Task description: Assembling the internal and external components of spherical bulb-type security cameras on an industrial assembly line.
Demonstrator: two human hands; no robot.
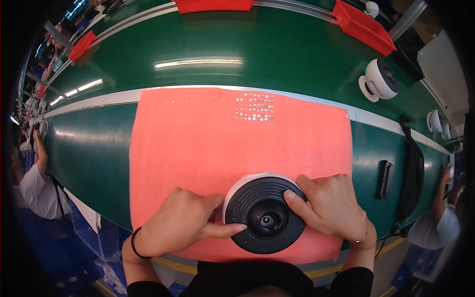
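A round white camera [251, 194] with a ridged black front and a lens at its middle lies face up near the front edge of a pink foam mat [198, 143]. My left hand [184, 221] grips its left side, the thumb laid on the black face. From the right, my right hand [329, 205] clasps the rim, its thumb also pressing on the face. The fingers under the body are mostly hidden. Beyond the camera, small screws [255, 107] stand in rows in the mat, with a few scattered ones farther left.
A green conveyor belt [198, 39] runs behind the mat, carrying a white camera on a stand [380, 80]. Red bins [363, 27] line its far side. A small black object [384, 179] and a black strap-like item [411, 171] lie at right. Co-workers [44, 190] sit on both sides.
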